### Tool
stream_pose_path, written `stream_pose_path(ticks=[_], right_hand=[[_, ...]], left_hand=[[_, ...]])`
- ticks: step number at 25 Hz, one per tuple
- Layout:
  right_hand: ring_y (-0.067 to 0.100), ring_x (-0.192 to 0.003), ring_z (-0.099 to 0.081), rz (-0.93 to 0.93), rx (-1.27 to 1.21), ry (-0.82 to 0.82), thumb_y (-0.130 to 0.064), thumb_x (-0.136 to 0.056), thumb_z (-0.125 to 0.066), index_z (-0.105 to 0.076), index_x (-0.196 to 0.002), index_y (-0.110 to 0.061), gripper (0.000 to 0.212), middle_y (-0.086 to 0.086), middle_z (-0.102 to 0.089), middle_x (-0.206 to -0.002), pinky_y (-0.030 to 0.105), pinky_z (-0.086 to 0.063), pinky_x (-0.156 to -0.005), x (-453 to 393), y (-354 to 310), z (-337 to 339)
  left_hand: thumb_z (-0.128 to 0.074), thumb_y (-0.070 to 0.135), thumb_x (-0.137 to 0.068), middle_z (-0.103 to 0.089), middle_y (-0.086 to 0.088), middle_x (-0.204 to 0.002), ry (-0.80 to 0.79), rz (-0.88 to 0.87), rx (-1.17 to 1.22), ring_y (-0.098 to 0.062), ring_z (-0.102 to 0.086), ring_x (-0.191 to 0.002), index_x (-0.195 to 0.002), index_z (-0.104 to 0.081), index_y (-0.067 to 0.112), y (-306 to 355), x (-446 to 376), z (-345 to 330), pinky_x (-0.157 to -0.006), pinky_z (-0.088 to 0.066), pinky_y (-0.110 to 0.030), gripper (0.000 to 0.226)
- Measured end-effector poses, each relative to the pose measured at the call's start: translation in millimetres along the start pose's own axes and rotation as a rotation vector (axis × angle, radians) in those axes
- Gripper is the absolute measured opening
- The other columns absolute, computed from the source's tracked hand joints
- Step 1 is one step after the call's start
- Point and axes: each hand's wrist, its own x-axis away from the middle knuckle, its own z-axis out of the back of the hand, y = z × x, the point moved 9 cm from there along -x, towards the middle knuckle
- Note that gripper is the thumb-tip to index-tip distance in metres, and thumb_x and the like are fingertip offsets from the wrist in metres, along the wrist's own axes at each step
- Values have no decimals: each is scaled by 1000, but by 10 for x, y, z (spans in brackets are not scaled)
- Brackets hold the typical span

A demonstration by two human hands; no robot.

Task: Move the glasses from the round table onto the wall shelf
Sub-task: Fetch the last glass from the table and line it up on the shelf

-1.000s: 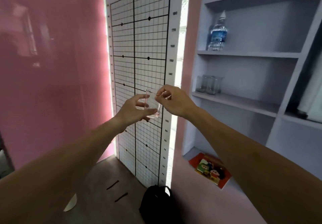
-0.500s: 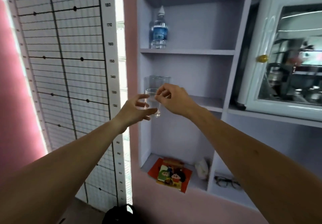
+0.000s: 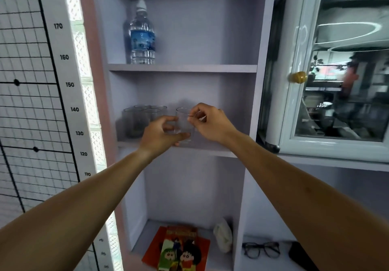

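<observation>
A clear drinking glass is held upright over the front edge of the middle wall shelf. My left hand grips its lower part, thumb under the base. My right hand pinches its rim from the right. Whether the base touches the shelf is unclear. Several more clear glasses stand grouped at the shelf's left end, just left of my left hand.
A water bottle stands on the shelf above. On the bottom shelf lie comic books and a white lump; spectacles lie to their right. A glass-door cabinet adjoins on the right, a height chart on the left.
The view has swung right and closer to the shelves. Both hands have carried the glass from in front of the height chart to the middle shelf, beside the other glasses.
</observation>
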Motion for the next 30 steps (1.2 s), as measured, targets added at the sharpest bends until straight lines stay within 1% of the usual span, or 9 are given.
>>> stream_pose_path(ticks=[3, 7, 10, 12, 16, 20, 23, 28, 30], right_hand=[[2, -80, -61, 0, 12, 4, -33, -92, -68, -67, -95, -27, 7, -16, -64, -87, 15, -46, -68, -133, 120, -109], [0, -77, -63, -5, 13, 4, -35, -91, -69, -63, -87, -38, 8, -17, -65, -86, 12, -47, -67, -261, 212, -213], [-5, -74, -61, -6, 30, 14, -36, -91, -68, -61, -86, -40, 10, -21, -64, -84, 8, -43, -64, -329, 210, -305], [-7, -74, -60, 1, 37, 23, -36, -91, -68, -60, -86, -43, 12, -22, -63, -83, 8, -42, -65, -365, 189, -348], [5, -79, -67, -39, 15, 50, -40, -90, -69, -60, -96, -43, 11, -10, -69, -97, 24, -55, -73, -416, 243, -397], [10, -78, -66, -111, 56, 83, -35, -87, -72, -52, -108, -36, 30, -6, -67, -91, 23, -53, -64, -465, 283, -453], [16, -78, -68, -148, 51, 84, -14, -87, -70, -51, -105, -33, 33, -1, -66, -88, 20, -53, -58, -477, 335, -517], [17, -82, -70, -155, 54, 104, 1, -87, -54, -60, -100, -28, 32, -1, -67, -88, 20, -54, -65, -536, 343, -577], [16, -82, -70, -158, 53, 118, 1, -87, -52, -62, -101, -26, 33, -3, -68, -87, 12, -50, -62, -544, 344, -603]], left_hand=[[-91, 47, -60, -69, 7, -105, 20, -1, -41, -14, -74, -76, -124, -63, 22, -88, -128, -6, -62, -64, -33, 74], [-89, 54, -53, -72, 3, -104, 14, 1, -116, -12, -74, -60, -120, -64, 22, -147, -256, 39, -57, -62, -29, 78], [-83, 69, -49, -75, 5, -102, 36, -45, -257, -11, -74, -68, -119, -67, 21, -146, -309, 97, -68, -63, -35, 86], [-79, 71, -57, -77, 5, -95, 55, -99, -376, -10, -72, -69, -111, -69, 20, -120, -332, 125, -70, -63, -35, 75], [-73, 69, -67, -68, 7, -64, 99, -185, -526, -8, -63, -57, -74, -62, 24, -66, -379, 183, -47, -46, -25, 47], [-75, 52, -70, -74, 10, -81, 22, -159, -456, -13, -69, -79, -88, -68, 28, -163, -424, 140, -66, -56, -29, 30], [-75, 45, -70, -76, 8, -103, -61, -164, -440, -18, -70, -99, -111, -68, 29, -197, -433, 45, -84, -57, -35, 44], [-74, 46, -72, -72, 8, -117, -73, -208, -472, -20, -66, -112, -125, -62, 31, -190, -451, 17, -89, -54, -33, 57], [-72, 47, -71, -72, 8, -117, -74, -215, -475, -21, -66, -112, -124, -63, 32, -190, -450, 25, -89, -54, -33, 56]])
